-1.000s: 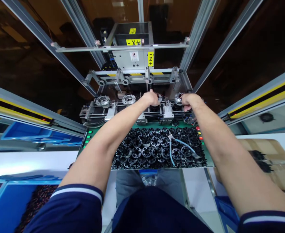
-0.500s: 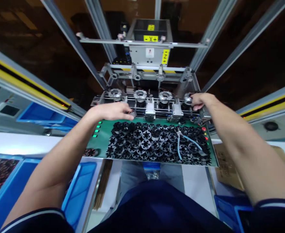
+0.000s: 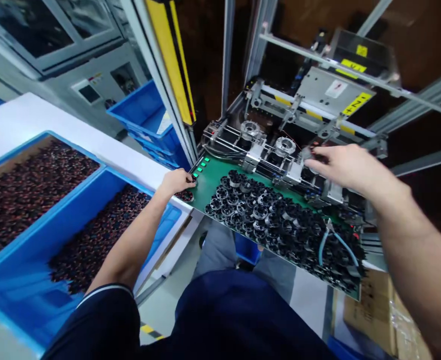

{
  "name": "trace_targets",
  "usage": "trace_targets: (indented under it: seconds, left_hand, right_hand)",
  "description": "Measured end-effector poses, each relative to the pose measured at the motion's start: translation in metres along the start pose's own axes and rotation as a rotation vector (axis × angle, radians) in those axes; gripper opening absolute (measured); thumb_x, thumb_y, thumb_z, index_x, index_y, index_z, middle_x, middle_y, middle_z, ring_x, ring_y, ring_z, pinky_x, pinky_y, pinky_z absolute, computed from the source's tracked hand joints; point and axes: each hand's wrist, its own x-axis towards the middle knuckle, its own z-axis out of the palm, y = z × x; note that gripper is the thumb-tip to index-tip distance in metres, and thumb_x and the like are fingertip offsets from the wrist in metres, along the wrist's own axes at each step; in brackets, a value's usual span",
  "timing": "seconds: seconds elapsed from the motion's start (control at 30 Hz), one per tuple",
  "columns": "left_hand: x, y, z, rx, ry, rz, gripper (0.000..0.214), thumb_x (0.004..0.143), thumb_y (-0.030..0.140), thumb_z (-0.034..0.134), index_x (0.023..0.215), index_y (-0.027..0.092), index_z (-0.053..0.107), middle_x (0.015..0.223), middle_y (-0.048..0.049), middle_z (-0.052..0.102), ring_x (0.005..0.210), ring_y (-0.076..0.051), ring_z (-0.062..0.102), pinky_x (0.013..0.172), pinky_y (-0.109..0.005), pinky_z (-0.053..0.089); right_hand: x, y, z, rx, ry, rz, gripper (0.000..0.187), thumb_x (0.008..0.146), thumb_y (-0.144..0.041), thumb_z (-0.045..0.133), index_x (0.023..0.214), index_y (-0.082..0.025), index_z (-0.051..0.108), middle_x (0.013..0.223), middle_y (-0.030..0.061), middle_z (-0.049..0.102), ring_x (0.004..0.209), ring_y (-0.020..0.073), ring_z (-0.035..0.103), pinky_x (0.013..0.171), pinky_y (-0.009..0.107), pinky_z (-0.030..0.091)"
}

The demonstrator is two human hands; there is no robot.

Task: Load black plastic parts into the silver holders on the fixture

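Note:
My left hand (image 3: 176,181) is curled, fingers down, over a dark copper-wound stator (image 3: 185,196) at the near left corner of the green panel (image 3: 209,184), beside its green lit buttons. My right hand (image 3: 342,163) reaches over the machine's row of round fixtures (image 3: 285,145) and pinches a small dark wound stator (image 3: 309,153) just above the third fixture. Several bare black stator cores (image 3: 265,210) lie heaped on the green panel between my hands.
Blue-handled cutters (image 3: 333,245) lie on the cores at the right. Two blue bins (image 3: 104,187) of copper-wound stators sit at my left. A yellow-striped post (image 3: 171,65) stands by the machine opening. A cardboard box (image 3: 374,310) is at lower right.
My view has swung left. My left hand pulled back from the fixtures to the panel's left corner with a part. My right hand lifted a part off the rightmost fixture and shifted left.

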Motion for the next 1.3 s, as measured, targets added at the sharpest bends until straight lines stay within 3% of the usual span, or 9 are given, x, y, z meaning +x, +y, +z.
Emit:
trace_targets:
  seconds: [0.13, 0.27, 0.37, 0.5, 0.73, 0.97, 1.13, 1.23, 1.3]
  left_hand:
    - [-0.021, -0.012, 0.014, -0.098, 0.1, -0.028, 0.054, 0.11, 0.069, 0.066, 0.128, 0.027, 0.095, 0.125, -0.0165, 0.081, 0.116, -0.036, 0.078, 0.089, -0.039, 0.058]
    - [-0.04, -0.016, 0.026, -0.179, 0.213, -0.011, 0.064, 0.121, 0.059, 0.042, 0.136, 0.019, 0.09, 0.141, -0.0216, 0.075, 0.136, -0.038, 0.071, 0.111, -0.046, 0.06]
    - [-0.042, -0.019, 0.031, -0.224, 0.255, 0.01, 0.064, 0.122, 0.054, 0.04, 0.129, 0.016, 0.09, 0.145, -0.0218, 0.075, 0.138, -0.038, 0.069, 0.119, -0.048, 0.058]
    - [-0.035, -0.026, 0.032, -0.267, 0.278, 0.029, 0.063, 0.122, 0.055, 0.043, 0.117, 0.016, 0.093, 0.144, -0.0211, 0.078, 0.134, -0.038, 0.068, 0.116, -0.05, 0.059]
    - [-0.029, -0.032, 0.03, -0.339, 0.294, 0.041, 0.054, 0.12, 0.052, 0.054, 0.106, 0.018, 0.093, 0.139, -0.0199, 0.08, 0.131, -0.036, 0.068, 0.115, -0.049, 0.059]
    - [-0.034, -0.031, 0.026, -0.393, 0.32, 0.052, 0.042, 0.113, 0.05, 0.064, 0.092, 0.02, 0.085, 0.135, -0.0193, 0.08, 0.127, -0.035, 0.071, 0.116, -0.051, 0.06]
    - [-0.053, -0.027, 0.013, -0.466, 0.432, 0.06, 0.036, 0.113, 0.047, 0.061, 0.107, 0.019, 0.084, 0.13, -0.0178, 0.08, 0.13, -0.034, 0.073, 0.125, -0.05, 0.058]
    - [-0.078, -0.014, 0.013, -0.528, 0.522, 0.134, 0.036, 0.116, 0.05, 0.063, 0.112, 0.021, 0.084, 0.13, -0.0146, 0.079, 0.13, -0.032, 0.075, 0.126, -0.048, 0.058]
    - [-0.097, 0.002, 0.021, -0.558, 0.545, 0.275, 0.037, 0.115, 0.058, 0.069, 0.113, 0.025, 0.086, 0.13, -0.0115, 0.08, 0.128, -0.031, 0.075, 0.123, -0.046, 0.06]
  right_hand:
    - [-0.013, -0.142, 0.026, 0.218, 0.064, -0.477, 0.034, 0.12, -0.045, 0.072, 0.141, -0.026, 0.092, 0.154, 0.0151, 0.079, 0.133, 0.0364, 0.076, 0.117, 0.053, 0.06]
    - [-0.003, -0.256, 0.085, 0.121, -0.054, -0.554, 0.035, 0.117, -0.044, 0.071, 0.13, -0.022, 0.095, 0.162, 0.0175, 0.071, 0.147, 0.0411, 0.065, 0.129, 0.057, 0.05]
    - [0.004, -0.311, 0.13, 0.07, -0.122, -0.545, 0.038, 0.115, -0.033, 0.068, 0.134, -0.01, 0.092, 0.159, 0.0256, 0.071, 0.153, 0.0427, 0.059, 0.141, 0.06, 0.036]
    - [-0.002, -0.344, 0.169, 0.038, -0.199, -0.528, 0.044, 0.117, -0.022, 0.056, 0.139, -0.004, 0.089, 0.156, 0.0299, 0.073, 0.151, 0.0421, 0.062, 0.143, 0.063, 0.034]
    - [-0.035, -0.351, 0.182, 0.03, -0.275, -0.582, 0.039, 0.116, -0.025, 0.063, 0.141, -0.007, 0.087, 0.152, 0.0276, 0.075, 0.148, 0.0395, 0.069, 0.14, 0.059, 0.04]
    - [-0.061, -0.348, 0.181, 0.106, -0.256, -0.594, 0.054, 0.11, -0.031, 0.078, 0.156, -0.003, 0.077, 0.164, 0.0318, 0.069, 0.155, 0.043, 0.066, 0.146, 0.06, 0.036]
    - [-0.093, -0.258, 0.153, 0.255, -0.162, -0.635, 0.055, 0.119, -0.039, 0.072, 0.172, -0.024, 0.071, 0.178, 0.0152, 0.065, 0.167, 0.0323, 0.058, 0.152, 0.058, 0.027]
    - [-0.129, -0.189, 0.15, 0.364, 0.025, -0.517, 0.038, 0.119, -0.039, 0.072, 0.152, -0.025, 0.084, 0.16, 0.015, 0.078, 0.152, 0.0352, 0.069, 0.147, 0.064, 0.036]
    - [-0.152, -0.162, 0.157, 0.338, 0.112, -0.422, 0.031, 0.119, -0.037, 0.071, 0.141, -0.025, 0.088, 0.148, 0.0155, 0.082, 0.142, 0.0373, 0.072, 0.142, 0.066, 0.043]
